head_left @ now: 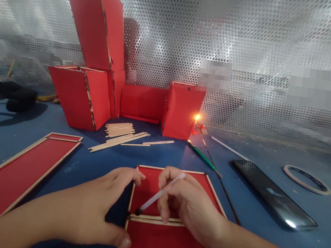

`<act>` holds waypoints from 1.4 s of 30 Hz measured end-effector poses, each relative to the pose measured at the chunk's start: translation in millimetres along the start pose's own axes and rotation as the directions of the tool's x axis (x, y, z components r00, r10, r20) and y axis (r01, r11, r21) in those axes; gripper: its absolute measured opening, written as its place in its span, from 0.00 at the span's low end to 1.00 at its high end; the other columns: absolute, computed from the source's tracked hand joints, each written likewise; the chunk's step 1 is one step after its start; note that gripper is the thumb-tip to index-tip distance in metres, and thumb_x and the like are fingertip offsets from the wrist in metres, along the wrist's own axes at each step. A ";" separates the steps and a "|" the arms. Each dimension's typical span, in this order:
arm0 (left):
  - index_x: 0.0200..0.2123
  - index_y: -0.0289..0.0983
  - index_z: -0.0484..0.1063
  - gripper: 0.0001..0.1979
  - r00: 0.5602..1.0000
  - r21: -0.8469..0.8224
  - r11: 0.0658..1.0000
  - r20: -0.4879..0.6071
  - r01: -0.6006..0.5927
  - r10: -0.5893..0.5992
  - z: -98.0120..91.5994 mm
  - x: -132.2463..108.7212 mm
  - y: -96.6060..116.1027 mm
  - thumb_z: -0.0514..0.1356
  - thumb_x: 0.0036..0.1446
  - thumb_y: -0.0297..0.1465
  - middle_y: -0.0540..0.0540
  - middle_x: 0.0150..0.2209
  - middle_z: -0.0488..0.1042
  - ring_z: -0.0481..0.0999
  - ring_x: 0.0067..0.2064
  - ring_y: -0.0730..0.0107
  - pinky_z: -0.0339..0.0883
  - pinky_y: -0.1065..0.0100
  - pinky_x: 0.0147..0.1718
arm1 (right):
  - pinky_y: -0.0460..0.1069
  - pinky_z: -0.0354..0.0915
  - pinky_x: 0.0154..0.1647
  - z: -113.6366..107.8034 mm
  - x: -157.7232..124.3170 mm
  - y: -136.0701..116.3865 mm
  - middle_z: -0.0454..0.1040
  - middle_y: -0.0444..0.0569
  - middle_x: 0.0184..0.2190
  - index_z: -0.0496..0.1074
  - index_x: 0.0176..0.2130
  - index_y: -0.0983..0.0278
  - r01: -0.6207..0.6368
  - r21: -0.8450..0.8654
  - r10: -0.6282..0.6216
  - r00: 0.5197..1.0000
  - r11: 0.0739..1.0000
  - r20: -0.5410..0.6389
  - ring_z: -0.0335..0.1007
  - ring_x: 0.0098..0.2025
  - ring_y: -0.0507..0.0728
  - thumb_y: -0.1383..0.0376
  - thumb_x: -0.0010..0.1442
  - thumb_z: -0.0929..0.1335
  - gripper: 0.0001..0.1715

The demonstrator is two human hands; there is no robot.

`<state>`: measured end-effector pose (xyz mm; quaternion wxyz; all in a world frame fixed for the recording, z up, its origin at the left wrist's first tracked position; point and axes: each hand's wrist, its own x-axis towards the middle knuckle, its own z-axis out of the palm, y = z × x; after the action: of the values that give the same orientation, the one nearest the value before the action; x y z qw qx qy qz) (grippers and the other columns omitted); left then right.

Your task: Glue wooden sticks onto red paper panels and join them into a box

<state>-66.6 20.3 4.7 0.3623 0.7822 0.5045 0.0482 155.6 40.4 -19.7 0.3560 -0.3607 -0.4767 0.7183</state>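
My right hand [188, 203] pinches a translucent glue stick [158, 195], whose dark, burnt tip points down at a joint of wooden strips [156, 220]. Those strips cross a red panel [173, 244] edged with thin wooden sticks. My left hand [102, 201] is spread at the panel's left edge, thumb and fingers apart, with its thumb tip on or just above the frame. Beyond my right hand a small flame [197, 117] burns at the end of a thin dark stick [225, 190].
Red boxes [77, 95] stand at the back before a perforated metal sheet [257, 38]. Loose wooden sticks [121, 134], a green-handled craft knife [204, 156], a black phone [272, 194] and a tape roll [307, 180] lie on the blue table. Another framed red panel [23, 173] lies left.
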 end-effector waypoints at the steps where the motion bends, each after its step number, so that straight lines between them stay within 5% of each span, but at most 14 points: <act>1: 0.66 0.45 0.58 0.46 1.000 -0.002 1.000 0.003 0.000 0.000 0.0 0.1 -0.2 0.72 0.47 0.47 0.41 0.69 0.59 0.61 0.68 0.44 0.59 0.48 0.65 | 0.47 0.52 0.23 0.9 -0.2 -0.3 0.70 0.40 0.12 0.65 0.28 0.60 -0.009 -0.034 0.009 1.000 0.999 0.010 0.61 0.16 0.50 0.61 0.44 0.65 0.08; 11: 0.68 0.45 0.53 0.47 1.000 0.002 1.000 0.020 -0.004 0.004 2.2 0.7 -3.5 0.70 0.49 0.45 0.40 0.71 0.56 0.59 0.69 0.46 0.57 0.50 0.66 | 0.49 0.59 0.32 8.0 -4.4 -1.8 0.71 0.38 0.17 0.63 0.30 0.60 -0.020 -0.162 0.035 0.995 0.987 0.091 0.66 0.23 0.51 0.60 0.48 0.67 0.09; 42: 0.69 0.43 0.53 0.47 1.000 0.002 1.000 0.013 -0.021 0.021 2.0 1.8 -4.6 0.69 0.51 0.47 0.38 0.71 0.56 0.60 0.68 0.43 0.59 0.48 0.65 | 0.46 0.53 0.27 7.9 -5.1 -3.9 0.72 0.38 0.17 0.64 0.31 0.60 -0.054 -0.138 0.065 0.995 0.989 0.074 0.61 0.21 0.50 0.61 0.48 0.67 0.09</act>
<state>-68.3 21.8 -0.1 0.3642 0.7881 0.4940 0.0463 152.0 33.7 -12.8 0.2899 -0.3696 -0.5270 0.7082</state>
